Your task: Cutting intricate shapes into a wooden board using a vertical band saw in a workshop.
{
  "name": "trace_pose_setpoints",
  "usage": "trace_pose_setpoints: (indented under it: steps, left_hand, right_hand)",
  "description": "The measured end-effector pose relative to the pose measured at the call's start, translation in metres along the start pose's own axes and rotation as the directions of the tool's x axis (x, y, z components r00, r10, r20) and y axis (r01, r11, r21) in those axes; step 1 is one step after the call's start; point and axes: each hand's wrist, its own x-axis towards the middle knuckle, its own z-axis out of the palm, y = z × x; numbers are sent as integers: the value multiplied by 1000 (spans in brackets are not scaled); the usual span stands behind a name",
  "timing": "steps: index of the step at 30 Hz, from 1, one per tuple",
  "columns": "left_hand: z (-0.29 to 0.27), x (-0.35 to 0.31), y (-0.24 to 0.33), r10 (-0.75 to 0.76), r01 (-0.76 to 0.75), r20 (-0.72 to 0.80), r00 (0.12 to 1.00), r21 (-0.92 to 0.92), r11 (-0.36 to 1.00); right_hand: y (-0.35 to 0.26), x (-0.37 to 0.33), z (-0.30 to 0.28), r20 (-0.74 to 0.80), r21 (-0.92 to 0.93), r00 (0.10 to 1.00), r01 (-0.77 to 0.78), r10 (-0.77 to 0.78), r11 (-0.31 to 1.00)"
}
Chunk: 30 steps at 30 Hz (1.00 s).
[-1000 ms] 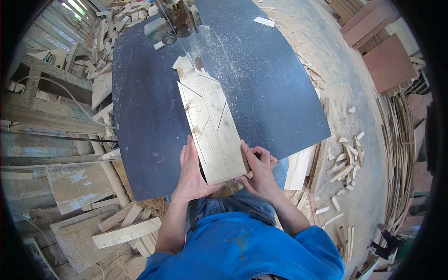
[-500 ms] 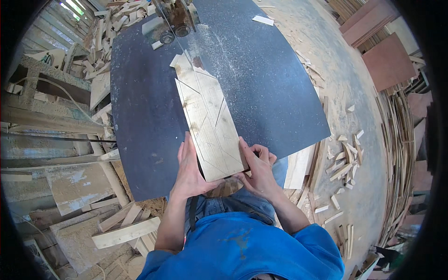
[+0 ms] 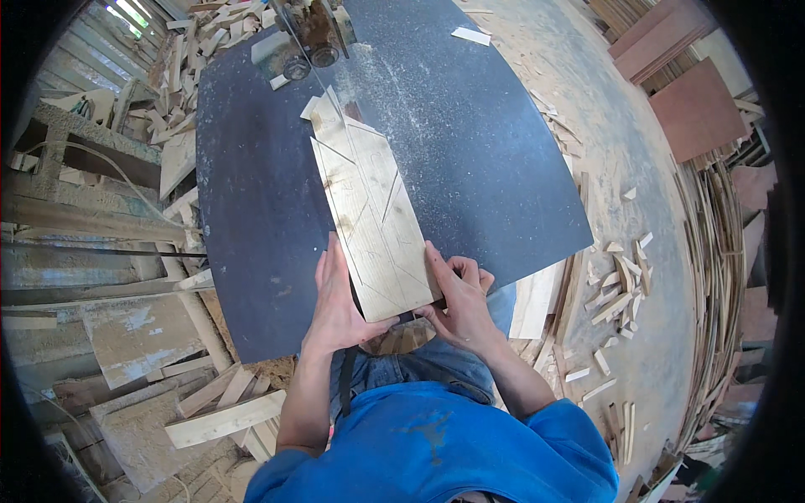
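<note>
A pale wooden board (image 3: 373, 222) lies on the dark saw table (image 3: 260, 210), pointing away from me. Pencil lines and several slanting cuts mark its face. At its far end the thin band saw blade (image 3: 325, 90) meets the wood. My left hand (image 3: 334, 306) grips the near left edge, thumb along the near end. On the opposite side, my right hand (image 3: 457, 298) holds the near right corner, its fingers curled. Both hands are closed on the board, well back from the blade.
The saw's guide assembly (image 3: 317, 42) stands over the table's far part. Sawdust and a small white offcut (image 3: 471, 36) lie on the tabletop. Offcuts (image 3: 620, 285) litter the floor at right; more scrap wood (image 3: 226, 411) is piled at left.
The board has shifted slightly away from me and a little to the left, toward the blade. Both hands have moved along with it, keeping their hold.
</note>
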Motion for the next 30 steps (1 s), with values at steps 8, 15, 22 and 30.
trace_pose_setpoints:
  steps: [8,15,22,30]
  left_hand:
    - [-3,4,-1,-24,24,15,1000,6,1000]
    - [-1,2,-5,-52,52,7,999,24,998]
    - [-1,1,-4,-87,87,-23,996,-1,996]
    - [-2,5,-6,-102,102,-44,994,15,995]
  right_hand:
    - [4,5,5,-34,0,999,15,-15,1000]
    - [4,9,5,-60,3,997,41,-41,999]
    - [7,13,7,-66,1,997,42,-42,999]
    - [7,20,2,-8,10,999,37,-36,999]
